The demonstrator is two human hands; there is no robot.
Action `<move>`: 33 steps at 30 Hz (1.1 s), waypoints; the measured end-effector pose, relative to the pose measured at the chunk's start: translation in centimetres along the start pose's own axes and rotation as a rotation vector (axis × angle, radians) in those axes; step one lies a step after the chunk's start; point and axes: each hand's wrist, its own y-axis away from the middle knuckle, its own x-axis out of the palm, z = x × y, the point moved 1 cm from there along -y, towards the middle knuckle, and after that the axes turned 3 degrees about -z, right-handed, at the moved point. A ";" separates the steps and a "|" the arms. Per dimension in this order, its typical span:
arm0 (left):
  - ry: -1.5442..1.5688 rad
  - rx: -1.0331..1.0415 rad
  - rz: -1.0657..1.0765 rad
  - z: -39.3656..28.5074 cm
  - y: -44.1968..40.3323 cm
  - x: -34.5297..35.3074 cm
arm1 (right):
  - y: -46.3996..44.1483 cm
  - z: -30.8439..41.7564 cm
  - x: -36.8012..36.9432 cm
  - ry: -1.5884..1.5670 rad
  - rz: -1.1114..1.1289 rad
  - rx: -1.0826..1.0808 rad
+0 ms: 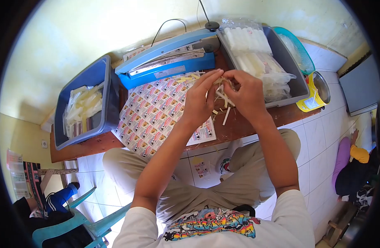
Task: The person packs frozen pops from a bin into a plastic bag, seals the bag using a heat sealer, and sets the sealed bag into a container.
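Note:
My left hand [201, 97] and my right hand [245, 93] are close together above the bench, fingers bent and pinched toward each other. Whatever is between the fingertips is mostly hidden; pale thin strips show around them. Below my hands lie loose pale strips [226, 116] and small scraps on the brown wood. To the left, under my left forearm, sheets printed with rows of small labels [150, 109] are spread over the bench. Just behind them stands a blue impulse sealer [169, 69] with its long arm raised at an angle.
A blue-grey bin [110, 97] with pale packets sits at the left. At the right are a grey bin [295, 90] of bagged white items, a green basket [304, 51] and a yellow can [312, 103]. Other people are at both sides; a teal chair [59, 227] stands lower left.

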 end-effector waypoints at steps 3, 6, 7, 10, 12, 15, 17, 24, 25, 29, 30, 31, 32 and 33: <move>0.029 0.080 -0.048 -0.9 -2.6 1.6 | -1.7 0.0 -2.2 0.041 -0.055 0.018; 0.139 0.047 -0.028 -2.3 -4.9 3.2 | -2.8 -1.0 -4.5 0.131 -0.158 -0.129; 0.145 0.062 -0.019 -2.4 -5.7 4.0 | -3.2 -1.5 -5.4 0.139 -0.173 -0.129; 0.164 0.125 -0.016 -2.3 -7.5 6.3 | -3.9 -3.0 -7.3 0.172 -0.211 -0.164; 0.213 0.103 -0.012 -2.1 -8.1 7.8 | -4.2 -4.3 -8.2 0.243 -0.245 -0.125; 0.214 0.052 0.043 -1.4 -8.7 9.4 | -4.0 -5.9 -9.0 0.265 -0.245 -0.023; 0.207 0.055 0.038 -1.1 -8.7 10.2 | -3.7 -6.5 -9.2 0.257 -0.233 -0.003; 0.240 -0.006 0.044 -1.0 -8.9 11.2 | -3.4 -7.2 -9.4 0.216 -0.225 0.026; 0.240 -0.006 0.048 -1.0 -8.9 11.3 | -3.4 -7.3 -9.4 0.216 -0.227 0.029; 0.254 -0.052 0.071 -1.0 -8.8 11.4 | -3.4 -7.7 -9.0 0.199 -0.241 0.024; 0.261 -0.056 0.068 -1.0 -8.8 11.5 | -3.4 -7.8 -9.0 0.206 -0.244 0.018; 0.263 -0.055 0.069 -1.0 -8.9 11.5 | -3.4 -7.9 -9.0 0.208 -0.245 0.018; 0.266 -0.069 0.071 -0.9 -8.9 11.5 | -3.3 -7.9 -9.0 0.210 -0.246 0.001; 0.269 -0.083 0.073 -0.9 -8.8 11.6 | -3.3 -8.0 -9.0 0.211 -0.245 -0.017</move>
